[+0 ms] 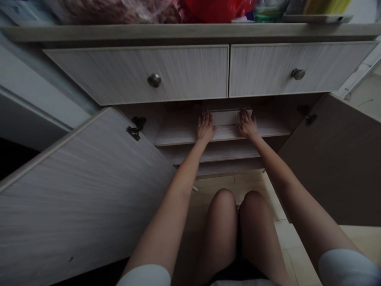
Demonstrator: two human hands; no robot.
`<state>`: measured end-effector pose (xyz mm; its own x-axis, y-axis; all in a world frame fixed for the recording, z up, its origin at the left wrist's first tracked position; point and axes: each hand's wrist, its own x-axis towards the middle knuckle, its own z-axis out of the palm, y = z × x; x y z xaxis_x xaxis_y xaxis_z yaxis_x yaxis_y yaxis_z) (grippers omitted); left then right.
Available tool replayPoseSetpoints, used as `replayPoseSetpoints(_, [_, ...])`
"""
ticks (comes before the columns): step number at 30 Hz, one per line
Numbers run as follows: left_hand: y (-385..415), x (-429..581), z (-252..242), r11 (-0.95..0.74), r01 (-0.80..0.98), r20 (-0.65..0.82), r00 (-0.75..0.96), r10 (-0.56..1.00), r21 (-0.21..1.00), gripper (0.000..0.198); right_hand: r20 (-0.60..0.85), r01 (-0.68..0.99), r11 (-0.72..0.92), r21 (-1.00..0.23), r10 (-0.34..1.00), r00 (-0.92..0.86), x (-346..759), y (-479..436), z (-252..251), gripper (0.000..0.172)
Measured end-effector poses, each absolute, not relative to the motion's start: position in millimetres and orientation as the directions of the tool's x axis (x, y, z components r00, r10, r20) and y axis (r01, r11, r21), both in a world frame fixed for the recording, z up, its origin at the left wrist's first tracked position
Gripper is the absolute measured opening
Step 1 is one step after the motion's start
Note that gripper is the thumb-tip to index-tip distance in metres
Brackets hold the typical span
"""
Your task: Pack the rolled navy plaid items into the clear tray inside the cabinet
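Observation:
A pale box (225, 118) sits on the upper shelf (181, 133) inside the cabinet, below the drawers. My left hand (206, 127) lies against its left end, fingers stretched out and the thumb to the right. At the box's right end my right hand (247, 124) rests with its fingers extended and slightly spread. Neither hand wraps round the box. Its back part is in shadow under the drawers.
Both cabinet doors stand open, the left door (98, 190) and the right door (336, 159) flanking my arms. Above are two closed drawers with round knobs (154, 80). A red bag (217, 10) and other items crowd the top. A lower shelf (226, 152) runs beneath.

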<state>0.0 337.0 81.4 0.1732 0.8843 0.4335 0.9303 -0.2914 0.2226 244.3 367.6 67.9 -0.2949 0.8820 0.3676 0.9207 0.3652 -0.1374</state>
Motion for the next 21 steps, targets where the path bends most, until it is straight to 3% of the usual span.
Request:
replayPoseSetpoints(16, [359,-8,82,-0.315,0.906,0.41,0.182,0.894,0.283,0.075,0.341,0.921,0.367,-0.129,0.889,-0.307,241,391,68,0.07])
replayPoseSetpoints(21, [365,-6,94,-0.303,0.906,0.397,0.172,0.902,0.296,0.071,0.311,0.909,0.357,-0.215,0.907,-0.283,239,390,84,0.07])
